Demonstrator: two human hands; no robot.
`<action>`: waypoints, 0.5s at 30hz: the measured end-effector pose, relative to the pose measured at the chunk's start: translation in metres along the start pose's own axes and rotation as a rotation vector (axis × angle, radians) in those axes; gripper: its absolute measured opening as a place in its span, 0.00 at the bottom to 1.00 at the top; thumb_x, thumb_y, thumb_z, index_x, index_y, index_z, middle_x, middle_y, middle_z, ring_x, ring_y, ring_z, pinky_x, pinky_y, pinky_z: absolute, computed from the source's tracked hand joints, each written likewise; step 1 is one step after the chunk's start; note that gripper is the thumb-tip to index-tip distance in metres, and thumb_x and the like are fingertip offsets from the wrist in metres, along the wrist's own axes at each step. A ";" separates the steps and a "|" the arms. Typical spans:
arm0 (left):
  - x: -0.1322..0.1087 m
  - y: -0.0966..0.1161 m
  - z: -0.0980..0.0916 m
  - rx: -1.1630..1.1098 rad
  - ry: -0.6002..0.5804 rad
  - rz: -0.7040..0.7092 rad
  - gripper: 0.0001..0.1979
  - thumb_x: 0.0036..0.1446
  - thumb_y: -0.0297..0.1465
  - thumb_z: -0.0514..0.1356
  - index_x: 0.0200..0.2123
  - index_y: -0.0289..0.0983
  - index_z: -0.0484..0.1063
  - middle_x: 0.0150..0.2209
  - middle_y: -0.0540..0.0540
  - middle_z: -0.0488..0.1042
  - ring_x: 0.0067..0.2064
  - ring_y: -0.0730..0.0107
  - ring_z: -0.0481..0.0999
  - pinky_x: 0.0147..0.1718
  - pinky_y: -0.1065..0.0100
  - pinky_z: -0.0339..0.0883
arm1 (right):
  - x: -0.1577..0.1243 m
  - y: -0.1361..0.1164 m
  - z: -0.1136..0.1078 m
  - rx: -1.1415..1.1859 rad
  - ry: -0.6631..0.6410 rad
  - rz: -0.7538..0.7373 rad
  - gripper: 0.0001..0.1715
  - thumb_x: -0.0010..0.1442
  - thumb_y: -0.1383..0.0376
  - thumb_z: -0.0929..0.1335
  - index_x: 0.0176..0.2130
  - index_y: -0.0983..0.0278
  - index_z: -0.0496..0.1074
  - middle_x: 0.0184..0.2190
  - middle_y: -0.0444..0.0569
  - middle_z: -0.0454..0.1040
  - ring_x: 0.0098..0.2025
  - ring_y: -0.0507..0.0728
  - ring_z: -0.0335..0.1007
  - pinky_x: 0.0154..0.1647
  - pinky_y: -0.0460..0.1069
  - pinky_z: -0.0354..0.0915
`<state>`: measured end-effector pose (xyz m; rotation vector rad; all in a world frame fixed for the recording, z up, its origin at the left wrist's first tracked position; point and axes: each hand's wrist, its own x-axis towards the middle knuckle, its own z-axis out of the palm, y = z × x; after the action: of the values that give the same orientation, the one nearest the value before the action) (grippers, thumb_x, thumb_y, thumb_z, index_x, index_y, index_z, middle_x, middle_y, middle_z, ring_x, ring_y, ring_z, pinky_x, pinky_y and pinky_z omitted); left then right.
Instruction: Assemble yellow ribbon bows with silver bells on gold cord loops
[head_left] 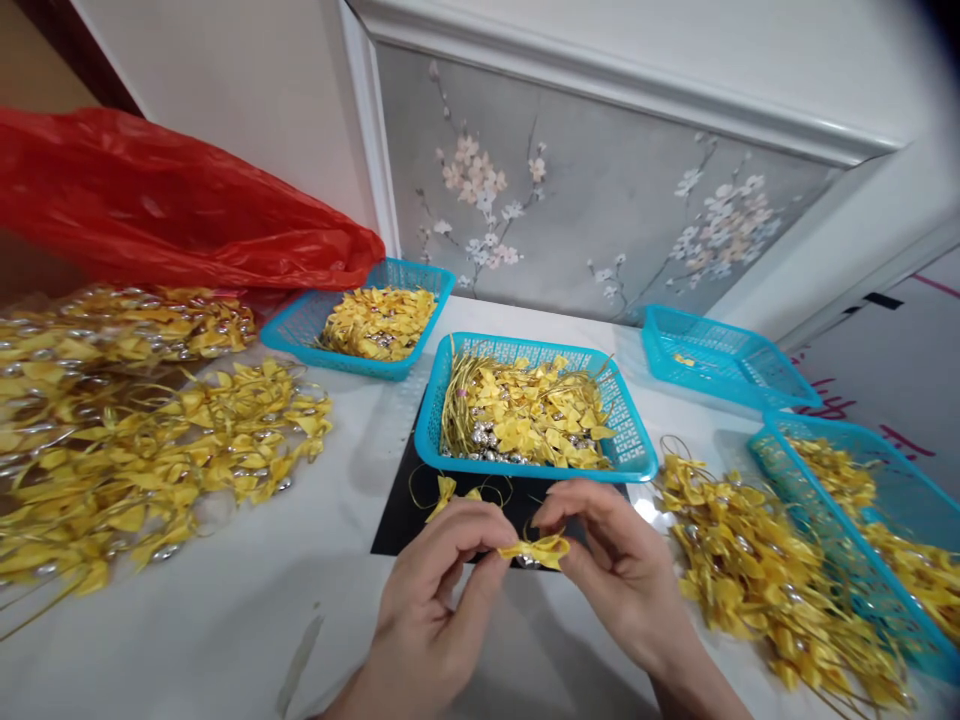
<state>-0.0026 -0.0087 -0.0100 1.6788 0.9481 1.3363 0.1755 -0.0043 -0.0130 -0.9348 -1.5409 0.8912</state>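
Note:
A small yellow ribbon bow (541,548) is held between my two hands, above the near edge of a black mat (397,520). My left hand (442,590) pinches the bow's left end between thumb and fingers. On its other side, my right hand (630,575) has thumb and curled fingers at the right loop, with a thin gold cord near the index finger. Small silver beads or bells show just under the bow's middle. Behind my left fingers, another yellow bow (445,491) with a looped gold cord lies on the mat.
Straight ahead stands a blue basket (536,466) of bows, gold cords and silver beads. Further blue baskets stand at back left (360,365), back right (731,350) and right (862,530). Bow piles lie left (165,450) and right (757,560). A red plastic bag (187,200) hangs over the left.

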 end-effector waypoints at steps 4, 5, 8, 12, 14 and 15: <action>0.001 -0.001 -0.001 0.007 0.019 0.013 0.15 0.59 0.17 0.54 0.37 0.44 0.71 0.38 0.51 0.74 0.41 0.72 0.76 0.39 0.75 0.71 | 0.003 -0.005 -0.009 -0.141 -0.002 -0.053 0.16 0.60 0.76 0.66 0.41 0.57 0.74 0.34 0.44 0.75 0.38 0.53 0.71 0.38 0.47 0.68; 0.001 -0.001 -0.001 0.007 0.026 0.015 0.15 0.59 0.17 0.54 0.37 0.44 0.71 0.38 0.51 0.74 0.41 0.73 0.76 0.39 0.76 0.71 | 0.004 -0.007 -0.012 -0.175 0.005 -0.079 0.15 0.61 0.76 0.66 0.40 0.57 0.75 0.33 0.44 0.75 0.38 0.53 0.71 0.39 0.48 0.68; 0.000 -0.001 -0.001 0.019 0.054 0.013 0.15 0.59 0.17 0.55 0.36 0.44 0.72 0.38 0.52 0.74 0.40 0.74 0.76 0.38 0.77 0.70 | 0.006 -0.011 -0.016 -0.227 0.052 -0.134 0.15 0.61 0.77 0.66 0.39 0.58 0.75 0.34 0.44 0.76 0.39 0.54 0.72 0.42 0.50 0.67; 0.000 -0.002 0.002 0.021 0.080 -0.031 0.13 0.58 0.19 0.57 0.34 0.45 0.73 0.38 0.52 0.75 0.40 0.73 0.77 0.38 0.77 0.71 | 0.002 -0.017 -0.018 -0.246 0.079 -0.127 0.15 0.61 0.76 0.66 0.40 0.57 0.75 0.35 0.44 0.76 0.37 0.53 0.73 0.35 0.46 0.69; 0.001 -0.004 0.003 -0.006 0.105 -0.061 0.12 0.58 0.21 0.58 0.36 0.45 0.73 0.40 0.51 0.75 0.41 0.72 0.77 0.39 0.76 0.72 | 0.001 -0.020 -0.024 -0.289 0.120 -0.114 0.14 0.62 0.75 0.65 0.39 0.57 0.75 0.35 0.44 0.76 0.35 0.52 0.74 0.33 0.45 0.69; 0.001 -0.005 0.003 -0.012 0.124 -0.072 0.11 0.58 0.22 0.59 0.37 0.45 0.73 0.41 0.51 0.75 0.42 0.72 0.77 0.41 0.76 0.72 | 0.001 -0.021 -0.030 -0.331 0.157 -0.106 0.14 0.63 0.74 0.65 0.39 0.57 0.75 0.35 0.44 0.77 0.35 0.52 0.74 0.32 0.45 0.69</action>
<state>0.0002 -0.0059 -0.0144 1.5519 1.0596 1.4077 0.2023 -0.0096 0.0106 -1.1178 -1.6118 0.4825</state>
